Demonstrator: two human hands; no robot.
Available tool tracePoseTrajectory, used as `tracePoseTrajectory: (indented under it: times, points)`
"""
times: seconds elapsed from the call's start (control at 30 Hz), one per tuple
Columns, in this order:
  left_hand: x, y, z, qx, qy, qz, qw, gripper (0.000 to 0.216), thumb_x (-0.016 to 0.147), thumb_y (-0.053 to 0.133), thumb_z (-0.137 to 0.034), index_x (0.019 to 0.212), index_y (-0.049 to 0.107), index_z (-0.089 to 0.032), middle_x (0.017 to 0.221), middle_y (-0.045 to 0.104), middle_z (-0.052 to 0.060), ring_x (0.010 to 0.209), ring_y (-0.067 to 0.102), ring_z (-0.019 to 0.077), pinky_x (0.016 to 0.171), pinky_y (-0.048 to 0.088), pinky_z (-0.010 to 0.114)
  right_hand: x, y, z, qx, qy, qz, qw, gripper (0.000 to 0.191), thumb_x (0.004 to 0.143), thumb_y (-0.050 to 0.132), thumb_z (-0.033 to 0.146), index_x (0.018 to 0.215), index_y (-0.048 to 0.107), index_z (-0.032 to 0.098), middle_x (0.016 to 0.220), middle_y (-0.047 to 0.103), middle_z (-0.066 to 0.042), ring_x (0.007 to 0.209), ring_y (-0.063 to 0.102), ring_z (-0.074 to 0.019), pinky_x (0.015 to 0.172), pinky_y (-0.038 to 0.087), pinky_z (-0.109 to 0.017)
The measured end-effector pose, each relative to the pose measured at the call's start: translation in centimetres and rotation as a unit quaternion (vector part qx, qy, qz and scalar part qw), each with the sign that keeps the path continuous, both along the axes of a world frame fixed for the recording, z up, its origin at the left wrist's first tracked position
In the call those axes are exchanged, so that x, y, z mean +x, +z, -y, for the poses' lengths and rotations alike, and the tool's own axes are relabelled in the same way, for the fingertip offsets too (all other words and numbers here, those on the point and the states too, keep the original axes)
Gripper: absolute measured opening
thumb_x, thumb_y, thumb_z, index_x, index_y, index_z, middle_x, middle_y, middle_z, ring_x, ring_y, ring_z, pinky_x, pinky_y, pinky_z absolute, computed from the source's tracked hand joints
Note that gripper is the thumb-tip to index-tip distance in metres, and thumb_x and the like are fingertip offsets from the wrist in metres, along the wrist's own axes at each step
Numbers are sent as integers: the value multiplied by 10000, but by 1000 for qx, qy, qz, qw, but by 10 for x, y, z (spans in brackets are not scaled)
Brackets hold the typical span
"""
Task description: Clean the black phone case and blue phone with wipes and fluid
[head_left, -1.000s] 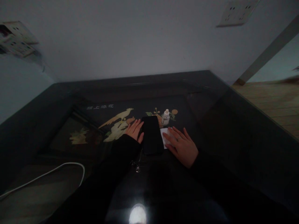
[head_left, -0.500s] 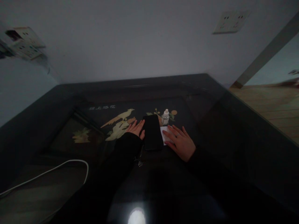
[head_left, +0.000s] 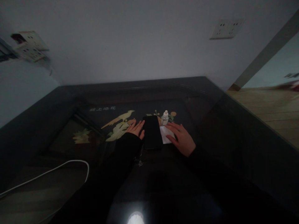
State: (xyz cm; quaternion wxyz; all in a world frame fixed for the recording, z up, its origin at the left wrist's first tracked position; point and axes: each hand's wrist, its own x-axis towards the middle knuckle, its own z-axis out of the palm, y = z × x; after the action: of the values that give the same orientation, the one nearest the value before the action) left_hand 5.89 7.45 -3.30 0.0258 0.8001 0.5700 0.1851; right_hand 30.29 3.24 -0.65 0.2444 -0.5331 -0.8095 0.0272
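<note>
A black smartphone [head_left: 152, 133] lies on the dark, glossy surface [head_left: 210, 124], between the two hands. The left hand [head_left: 135, 128], open, has its fingers at the smartphone's left edge. The right hand [head_left: 183, 138], thumb parted from fingers, partly covers white paper [head_left: 164, 135]. Just beyond, a small white-capped bottle [head_left: 164, 119] stands upright.

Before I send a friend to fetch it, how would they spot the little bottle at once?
On the dark table, a black phone lies between the left hand and the right hand. Just past the right hand, beyond the white paper, is the small bottle. It alone stands upright, with a white cap; phone and paper lie flat.
</note>
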Motion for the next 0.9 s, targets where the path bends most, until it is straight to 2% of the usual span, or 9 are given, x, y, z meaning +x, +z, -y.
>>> tracePoseTrajectory:
  times: [0.13, 0.23, 0.33, 0.37, 0.43, 0.57, 0.63, 0.77, 0.9]
  points:
    - [-1, -1, 0, 3, 0, 4, 1000, 493, 833, 344, -323, 1306, 393, -193, 1303, 469, 27, 1269, 323, 247, 1011, 306, 425, 14, 1, -28, 21, -47, -70, 996, 294, 860, 434, 312, 1096, 543, 174, 1060, 591, -106, 1001, 534, -226, 853, 427, -419]
    - [-1, 0, 2, -1, 0, 4, 1000, 502, 827, 351, -329, 1311, 383, -198, 1317, 453, 25, 1270, 323, 242, 1014, 296, 429, 17, -3, -36, 12, -32, -87, 996, 183, 803, 531, 313, 909, 616, 190, 928, 609, -75, 910, 549, -227, 805, 438, -408]
    - [2, 0, 4, -1, 1, 5, 1000, 544, 809, 388, -354, 1336, 330, -232, 1347, 416, 20, 1267, 330, 238, 1017, 278, 442, 12, -7, -32, -2, -6, -95, 995, 168, 739, 615, 312, 866, 634, 204, 932, 600, -61, 918, 537, -230, 817, 425, -412]
    - [3, -1, 3, 0, 0, 20, 1000, 558, 799, 404, -363, 1337, 324, -241, 1355, 405, 25, 1265, 332, 243, 1018, 268, 454, 10, -7, -30, -5, -2, -100, 995, 176, 726, 630, 311, 869, 637, 208, 941, 599, -59, 926, 534, -231, 825, 420, -414]
    - [4, -4, 0, 8, -15, 143, 990, 560, 762, 455, -372, 1298, 393, -224, 1338, 428, 56, 1252, 347, 254, 1028, 242, 465, 9, -6, -30, -6, -3, -119, 993, 193, 709, 647, 318, 873, 639, 217, 958, 598, -54, 945, 530, -229, 842, 414, -411]
    - [-10, -3, -13, 28, -20, 457, 889, 436, 742, 486, -375, 1132, 525, -184, 1139, 569, 103, 1111, 492, 220, 994, 324, 406, 30, 0, -39, 16, -45, -192, 980, 190, 756, 587, 347, 885, 628, 213, 952, 611, -51, 939, 545, -212, 845, 424, -391]
    - [-27, 1, -20, 27, 17, 531, 847, 372, 759, 485, -367, 1093, 507, -206, 1062, 588, 89, 1050, 533, 194, 933, 397, 377, 52, 1, -46, 34, -83, -240, 967, 191, 798, 521, 350, 860, 624, 202, 911, 623, -52, 885, 569, -197, 802, 451, -373]
    - [-63, 13, -26, 2, 102, 672, 734, 278, 752, 489, -332, 1018, 493, -250, 969, 562, 40, 933, 573, 145, 822, 478, 337, 98, -9, -59, 58, -173, -343, 921, 260, 822, 451, 369, 791, 615, 170, 768, 627, -53, 688, 597, -168, 627, 503, -332]
    - [-79, 22, -28, -20, 161, 743, 649, 258, 704, 525, -258, 960, 513, -287, 982, 535, 15, 898, 566, 117, 766, 499, 292, 115, -21, -65, 56, -201, -413, 887, 279, 816, 449, 383, 782, 610, 159, 734, 626, -43, 675, 612, -151, 573, 519, -291]
